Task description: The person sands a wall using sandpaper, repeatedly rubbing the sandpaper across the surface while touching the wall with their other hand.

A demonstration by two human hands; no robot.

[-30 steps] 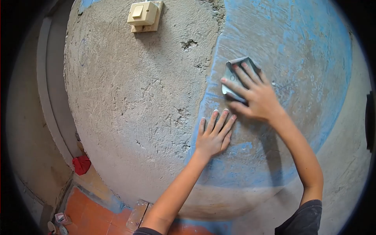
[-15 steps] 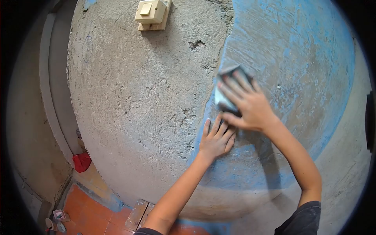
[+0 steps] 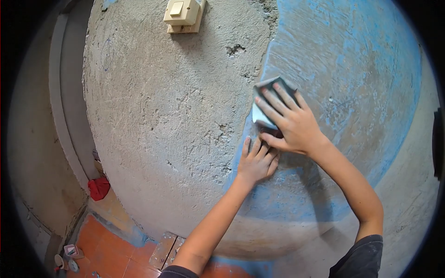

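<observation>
My right hand [image 3: 294, 123] presses a folded dark sheet that looks like sandpaper [image 3: 258, 114] flat against the wall, its fingers spread over the sheet and its thumb at the lower edge. The sheet's pale corner curls up on the left side. Just below, my left hand [image 3: 256, 164] rests open on the wall with its fingers pointing up, close to the right thumb and the sheet's lower edge. Under both hands is the worn blue painted patch [image 3: 357, 69], which borders rough grey plaster [image 3: 185, 106] on the left.
A cream light switch [image 3: 181, 14] sticks out of the plaster at the top. Low on the left are a red cloth-like item [image 3: 98, 188] and small containers [image 3: 73, 251] on orange floor tiles [image 3: 109, 245]. A wooden board [image 3: 163, 250] lies beneath my left arm.
My right hand and the sheet, blurred half a second ago, now show sharply in nearly the same place. My left hand has hardly moved. The view has shifted slightly.
</observation>
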